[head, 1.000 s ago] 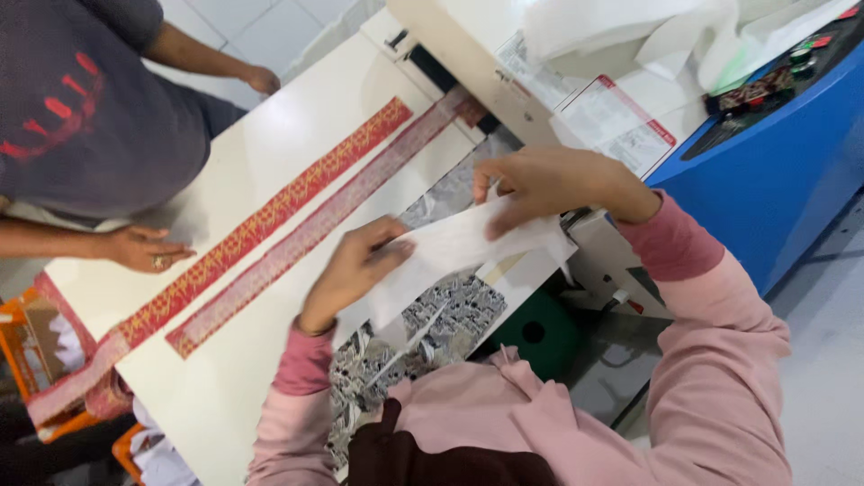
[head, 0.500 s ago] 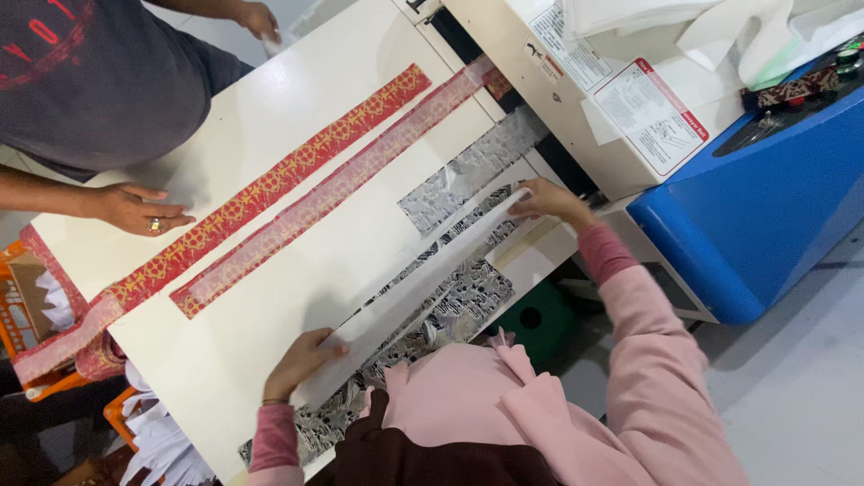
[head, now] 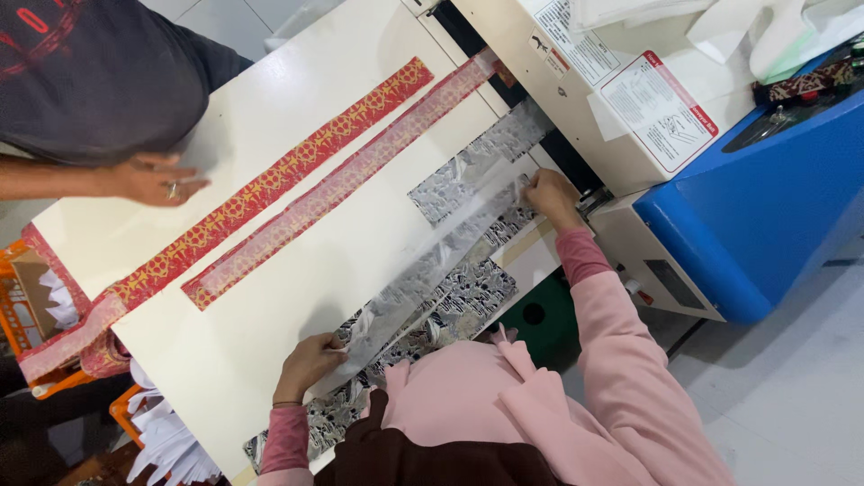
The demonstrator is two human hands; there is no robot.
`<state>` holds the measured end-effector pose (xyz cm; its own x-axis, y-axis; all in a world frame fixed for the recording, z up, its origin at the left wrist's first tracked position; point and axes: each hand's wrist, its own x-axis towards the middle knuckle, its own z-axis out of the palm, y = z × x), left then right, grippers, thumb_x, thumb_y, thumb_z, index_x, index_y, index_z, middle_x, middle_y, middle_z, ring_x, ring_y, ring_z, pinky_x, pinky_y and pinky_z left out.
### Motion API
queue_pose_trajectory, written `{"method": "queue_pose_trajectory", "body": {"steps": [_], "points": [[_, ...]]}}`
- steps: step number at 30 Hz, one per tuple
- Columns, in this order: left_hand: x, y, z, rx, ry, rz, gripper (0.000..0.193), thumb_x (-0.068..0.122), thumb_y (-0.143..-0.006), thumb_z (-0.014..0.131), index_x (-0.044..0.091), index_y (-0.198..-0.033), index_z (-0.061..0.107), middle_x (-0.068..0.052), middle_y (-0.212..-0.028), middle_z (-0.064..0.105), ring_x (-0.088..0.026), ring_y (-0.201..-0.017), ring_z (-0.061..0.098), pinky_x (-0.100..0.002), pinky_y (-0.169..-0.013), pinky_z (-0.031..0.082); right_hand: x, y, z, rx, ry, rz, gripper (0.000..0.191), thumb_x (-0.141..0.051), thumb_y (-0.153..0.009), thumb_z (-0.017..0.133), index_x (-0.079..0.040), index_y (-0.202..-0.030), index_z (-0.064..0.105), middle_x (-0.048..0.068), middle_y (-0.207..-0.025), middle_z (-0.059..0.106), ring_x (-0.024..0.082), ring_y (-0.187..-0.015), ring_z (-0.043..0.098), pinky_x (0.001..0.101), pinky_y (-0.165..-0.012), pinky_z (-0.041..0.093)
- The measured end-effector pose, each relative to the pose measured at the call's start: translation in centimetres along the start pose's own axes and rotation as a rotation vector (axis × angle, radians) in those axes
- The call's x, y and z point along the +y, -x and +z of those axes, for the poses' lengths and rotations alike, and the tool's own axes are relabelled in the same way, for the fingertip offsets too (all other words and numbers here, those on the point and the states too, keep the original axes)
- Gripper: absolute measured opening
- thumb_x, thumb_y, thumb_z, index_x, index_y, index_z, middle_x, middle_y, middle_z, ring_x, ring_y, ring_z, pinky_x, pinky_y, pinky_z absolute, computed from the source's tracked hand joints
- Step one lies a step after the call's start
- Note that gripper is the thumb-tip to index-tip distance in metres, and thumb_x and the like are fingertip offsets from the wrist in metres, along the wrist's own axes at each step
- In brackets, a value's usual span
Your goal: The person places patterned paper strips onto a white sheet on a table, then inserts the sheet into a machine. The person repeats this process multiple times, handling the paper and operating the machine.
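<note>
Head view: left hand (head: 309,363) pinches near end of translucent white strip (head: 432,261); right hand (head: 551,196) grips far end, over black-and-white patterned fabric (head: 468,297) on white table (head: 270,117).

My left hand (head: 308,363) lies close to my body, palm down, fingers curled and pinching. My right arm, in a pink sleeve, stretches well forward and away from it; my right hand (head: 551,195) also pinches with bent fingers.

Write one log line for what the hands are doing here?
left hand: holds near end of sheer strip | right hand: holds far end by machine | strip: stretched over black-and-white fabric on white table
</note>
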<state>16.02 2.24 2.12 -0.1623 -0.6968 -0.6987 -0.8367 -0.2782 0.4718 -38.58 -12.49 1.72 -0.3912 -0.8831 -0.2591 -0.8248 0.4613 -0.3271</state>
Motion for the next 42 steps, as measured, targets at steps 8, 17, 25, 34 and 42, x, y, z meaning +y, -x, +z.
{"method": "queue_pose_trajectory", "body": {"steps": [8,17,25,34,42], "points": [[0.8,0.8,-0.3,0.008,0.039,-0.038,0.029,0.03,-0.073,0.079,0.01,-0.093,0.074,-0.006,-0.08,0.075,-0.02,-0.075,0.072,-0.034,-0.072,0.053,-1.2,0.4,-0.1,0.212,-0.026,-0.175,0.035,-0.042,-0.089,0.081,-0.013,-0.107,0.072,0.014,-0.116,0.063,0.037,-0.113,0.057,0.0562,-0.091,0.045],[1.3,1.4,-0.2,0.056,0.031,-0.054,0.033,0.031,-0.072,0.081,0.013,-0.099,0.074,-0.006,-0.091,0.077,-0.021,-0.085,0.073,-0.036,-0.079,0.054,-2.7,-1.1,1.1,0.127,0.044,-0.156,0.021,-0.033,-0.081,0.082,-0.017,-0.093,0.075,0.01,-0.115,0.064,0.033,-0.118,0.054,0.0553,-0.094,0.042],[0.8,1.2,0.4,0.065,0.065,-0.026,0.038,0.031,-0.073,0.081,0.01,-0.104,0.073,-0.01,-0.095,0.079,-0.023,-0.089,0.076,-0.037,-0.082,0.056,-3.1,-1.5,1.2,0.112,-0.019,-0.08,0.024,-0.034,-0.078,0.082,-0.016,-0.091,0.074,0.009,-0.114,0.065,0.031,-0.12,0.052,0.0565,-0.099,0.039],[-2.1,3.2,-1.1,0.074,0.318,0.057,0.053,0.025,-0.07,0.081,0.001,-0.116,0.069,-0.016,-0.103,0.076,-0.026,-0.094,0.071,-0.035,-0.086,0.053,-0.2,-1.0,-1.0,0.131,-0.4,-0.199,0.031,-0.022,-0.089,0.08,-0.005,-0.105,0.061,0.014,-0.099,0.073,0.034,-0.097,0.072,0.0455,-0.089,0.053],[-4.8,5.2,-0.6,0.225,0.332,-0.126,0.055,0.018,-0.071,0.084,0.0,-0.12,0.068,-0.011,-0.107,0.075,-0.023,-0.092,0.074,-0.033,-0.085,0.054,2.2,2.5,0.6,0.081,-0.344,-0.09,0.055,-0.013,-0.087,0.079,-0.008,-0.128,0.042,0.013,-0.095,0.076,0.03,-0.089,0.074,0.0424,-0.081,0.056]]}}
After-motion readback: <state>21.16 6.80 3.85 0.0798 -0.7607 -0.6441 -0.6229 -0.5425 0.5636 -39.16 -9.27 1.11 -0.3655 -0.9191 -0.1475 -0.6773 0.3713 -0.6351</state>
